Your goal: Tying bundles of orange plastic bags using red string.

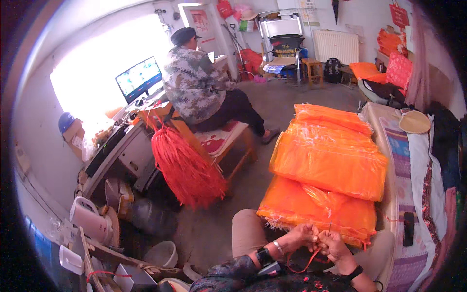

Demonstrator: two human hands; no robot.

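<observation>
My left hand (305,236) and my right hand (332,245) meet just above my lap, with fingers pinched close together. Between them they hold a thin red strip (307,265), which loops down below the fingers. A short, thin, dark piece sticks up by the right fingertips, too small to name. Right in front of the hands lies a tall stack of folded orange mesh bags (331,168), its near edge frayed. To the left, a thick bunch of red strips (186,163) hangs from a wooden chair.
A person in a camouflage jacket (192,80) sits on the chair at a desk with a monitor (138,78). A bed (396,160) with a dark phone (408,228) runs along the right. A pink kettle (91,219) and a white bucket (162,254) stand lower left.
</observation>
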